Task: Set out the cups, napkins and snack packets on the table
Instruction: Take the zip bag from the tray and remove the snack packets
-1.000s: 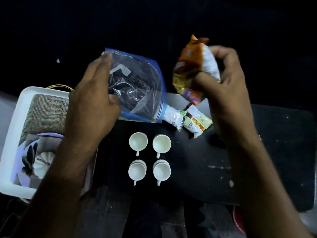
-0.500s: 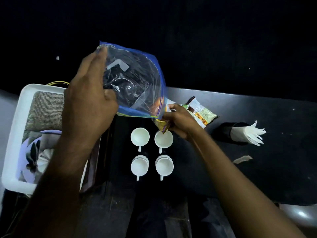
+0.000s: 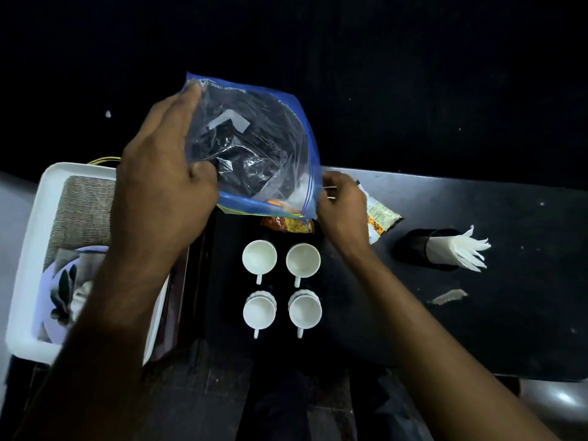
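Beside four cups [image 3: 281,286], napkins [image 3: 458,253] stand; bag [image 3: 254,154] hides packets [image 3: 288,225].

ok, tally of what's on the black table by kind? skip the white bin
White cups: 4
Snack packets: 2, an orange one and a green one
Napkin holder with white napkins: 1
Total: 7
The clear zip bag is held above the table by the left hand, so it is not counted.
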